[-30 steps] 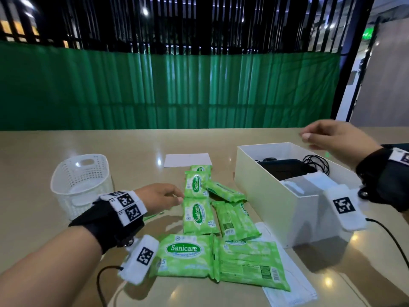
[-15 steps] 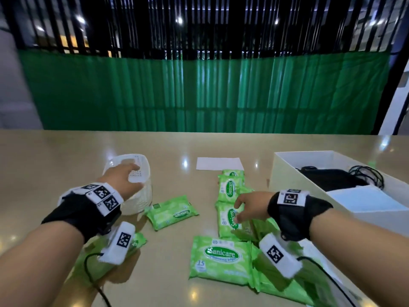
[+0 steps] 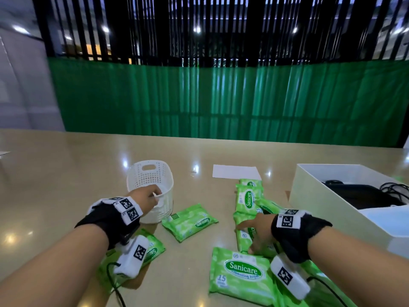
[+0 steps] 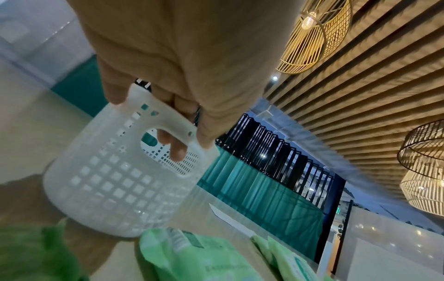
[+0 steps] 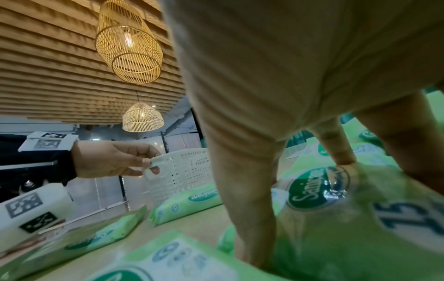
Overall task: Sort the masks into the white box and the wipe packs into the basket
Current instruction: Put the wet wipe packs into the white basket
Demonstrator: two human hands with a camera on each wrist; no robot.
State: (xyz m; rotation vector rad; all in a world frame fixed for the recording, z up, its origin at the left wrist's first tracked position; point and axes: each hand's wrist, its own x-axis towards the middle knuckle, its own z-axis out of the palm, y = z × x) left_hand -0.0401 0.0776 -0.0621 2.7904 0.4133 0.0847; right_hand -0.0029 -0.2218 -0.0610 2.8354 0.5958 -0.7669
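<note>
In the head view, your left hand [image 3: 145, 199] grips the near rim of the basket [image 3: 152, 178] at centre left of the frame, fingers curled over the edge. Your right hand [image 3: 257, 231] sits lower right with fingers spread down onto a pack [image 3: 245, 237] in the green pile; more packs lie around it, one [image 3: 190, 221] just right of the basket, another [image 3: 240, 276] at the bottom. The white box [image 3: 309, 196] stands at the right edge, with a white mask [image 3: 389, 220] and dark cables inside. In the left wrist view, your fingers [image 4: 176, 150] hook through the basket's [image 4: 115, 182] handle slot, thumb outside. In the right wrist view, your thumb and fingers [image 5: 341, 150] straddle the pack [image 5: 336, 218], tips pressing its top; the left hand [image 5: 113, 159] pinches the basket [image 5: 182, 171] rim at mid left.
</note>
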